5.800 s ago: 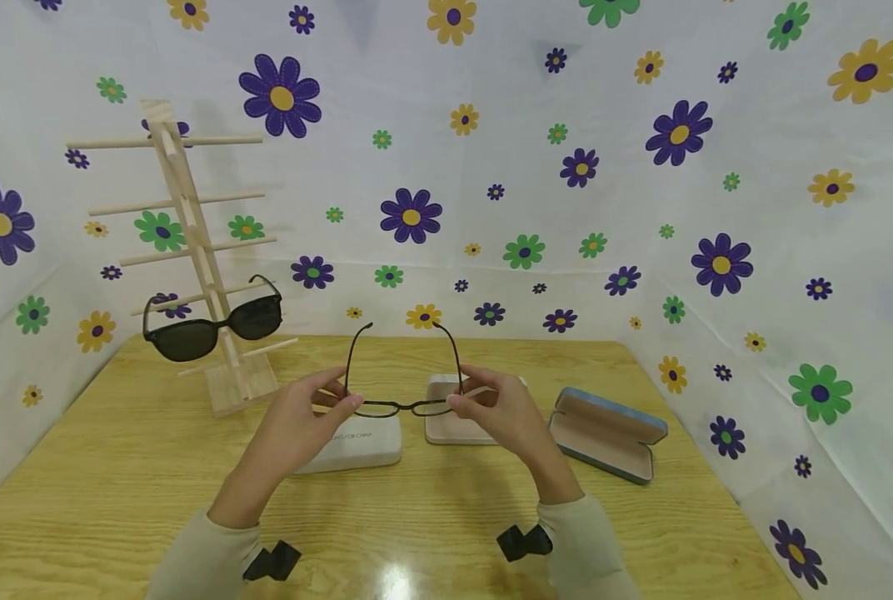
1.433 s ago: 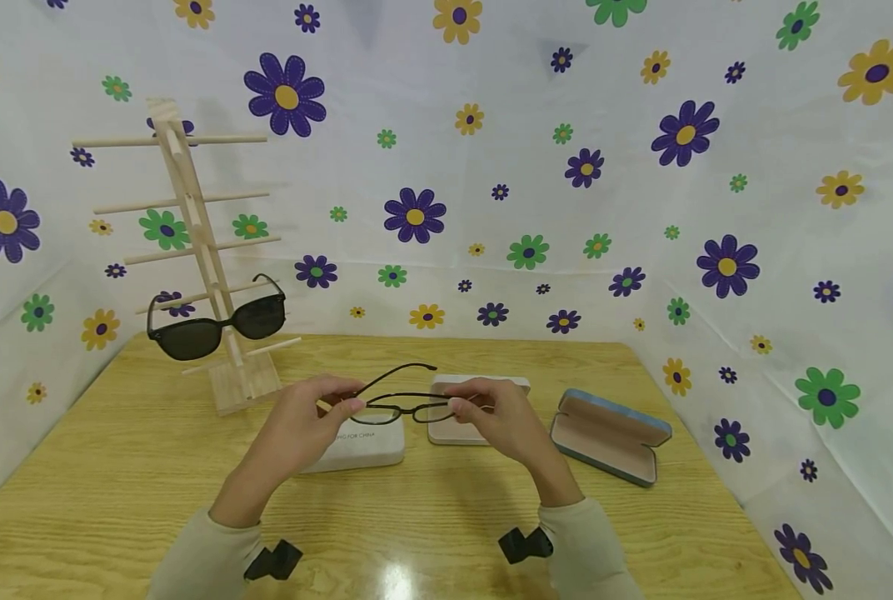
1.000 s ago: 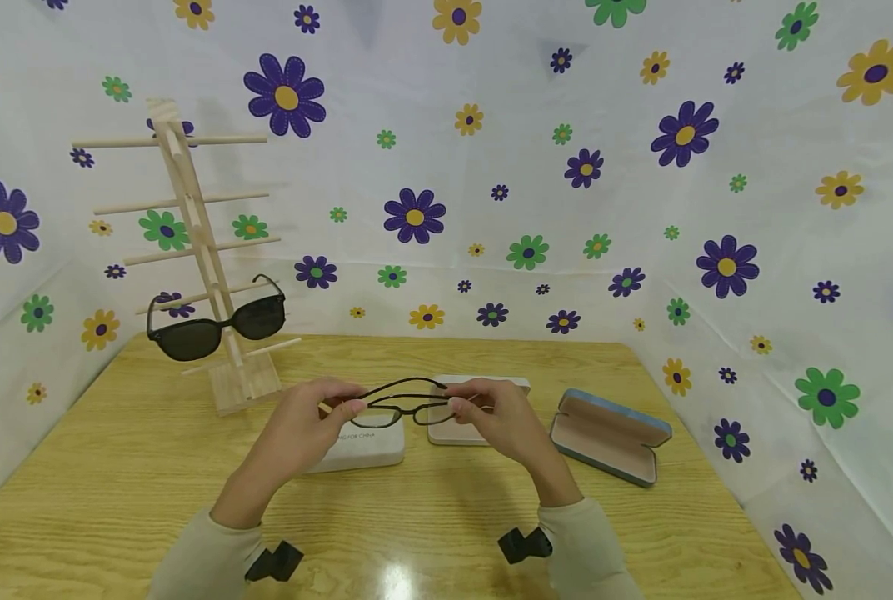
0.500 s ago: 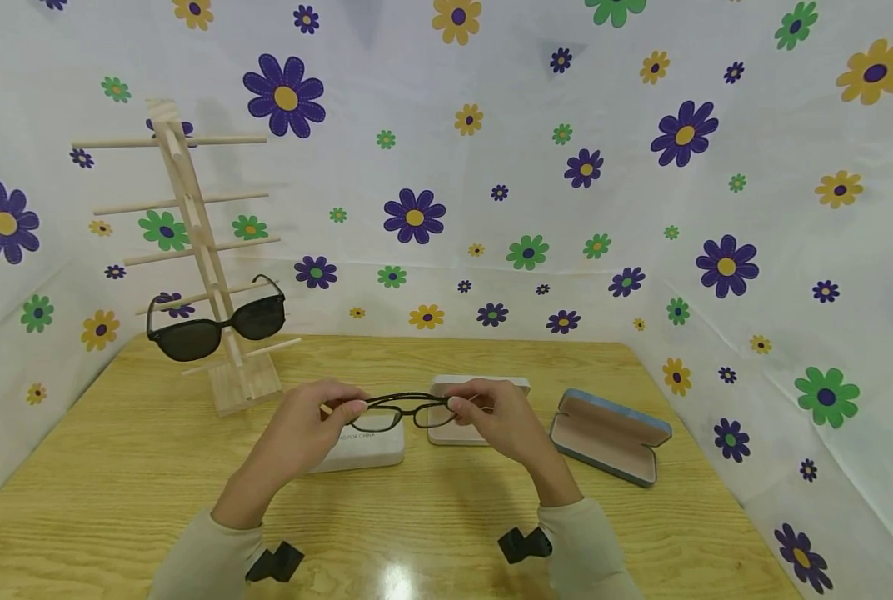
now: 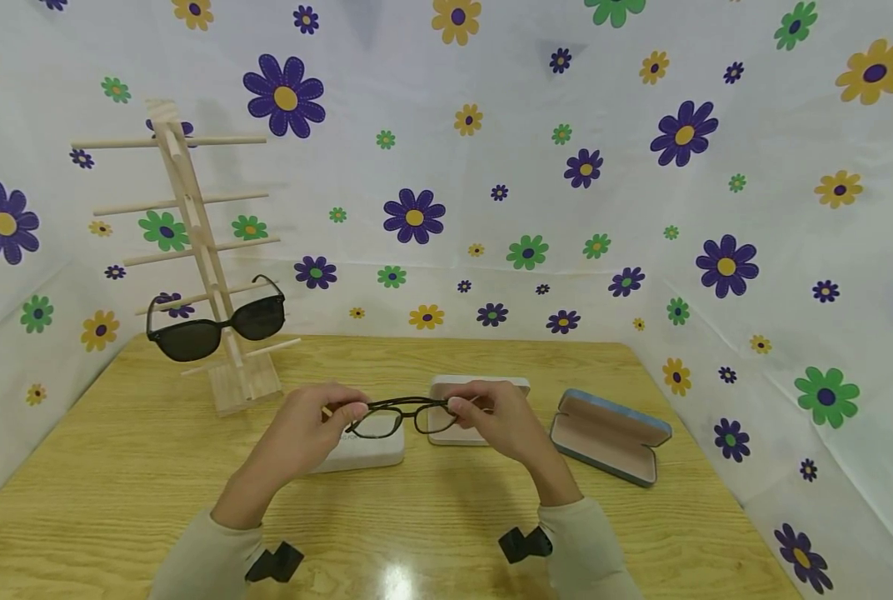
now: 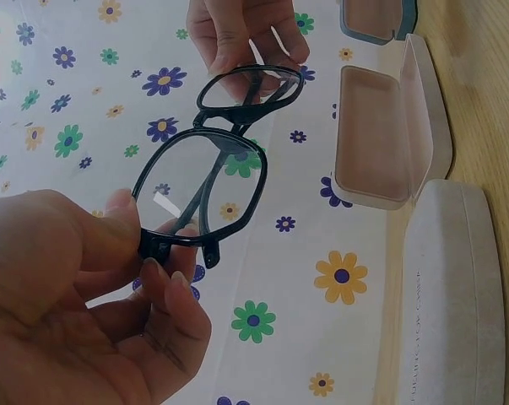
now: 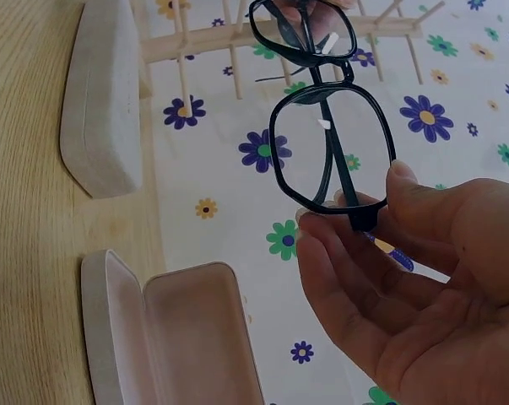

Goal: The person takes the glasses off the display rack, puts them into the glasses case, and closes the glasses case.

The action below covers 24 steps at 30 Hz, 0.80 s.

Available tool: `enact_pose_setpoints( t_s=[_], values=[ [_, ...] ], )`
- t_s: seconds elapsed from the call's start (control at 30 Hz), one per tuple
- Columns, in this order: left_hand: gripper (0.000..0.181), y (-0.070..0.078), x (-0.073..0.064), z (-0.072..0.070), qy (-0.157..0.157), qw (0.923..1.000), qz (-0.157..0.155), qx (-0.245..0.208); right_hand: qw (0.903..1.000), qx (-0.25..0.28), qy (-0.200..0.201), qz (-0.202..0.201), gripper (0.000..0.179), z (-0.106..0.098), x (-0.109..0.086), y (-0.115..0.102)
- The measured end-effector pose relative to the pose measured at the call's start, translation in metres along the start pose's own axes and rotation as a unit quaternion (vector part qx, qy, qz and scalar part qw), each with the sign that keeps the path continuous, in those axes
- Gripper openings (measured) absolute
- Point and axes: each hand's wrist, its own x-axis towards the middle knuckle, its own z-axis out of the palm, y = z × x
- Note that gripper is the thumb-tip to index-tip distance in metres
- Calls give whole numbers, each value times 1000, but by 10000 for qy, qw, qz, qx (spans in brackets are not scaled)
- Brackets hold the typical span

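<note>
Black-framed eyeglasses with clear lenses hang between both hands above the table, their temples folded across behind the lenses. My left hand pinches one outer corner of the frame between thumb and fingers; the left wrist view shows the frame there. At the other corner, my right hand pinches the frame the same way, thumb at the rim in the right wrist view. Below the eyeglasses lies a closed white glasses case with printed letters. An open pale pink case sits behind, partly hidden by my right hand.
A wooden display rack with several pegs stands at the left, holding black sunglasses. An open blue case lies at the right of the wooden table. Flower-print cloth encloses the back and sides.
The temples, spread out at first, have been folded in one after the other behind the lenses. Just now the lenses have tipped to show more of their face. Both hands stay nearly in place.
</note>
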Motion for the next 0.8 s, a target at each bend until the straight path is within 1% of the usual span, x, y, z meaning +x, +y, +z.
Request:
enact_pose_setpoints(
  t_s=[0.1, 0.3, 0.4, 0.53, 0.67, 0.8],
  values=[
    [19, -2, 1, 4, -55, 10000, 6, -60, 9999, -134, 102, -29, 24, -2, 0, 3],
    [22, -4, 5, 11, -282, 9994, -55, -182, 9985, -451, 292, 86, 23, -7, 1, 10],
    [22, -5, 9, 14, -374, 9990, 27, -239, 9990, -327, 304, 70, 23, -11, 1, 13],
    [24, -5, 17, 20, -526, 9979, 240, -298, 9991, -147, 396, 102, 25, -19, 0, 18],
    [26, -4, 25, 29, -658, 9963, 373, -414, 9979, -166, 544, 305, 24, -28, -2, 23],
    [26, -1, 34, 38, -795, 9951, 414, -418, 9969, -24, 586, 521, 24, -36, -4, 28]
  ],
)
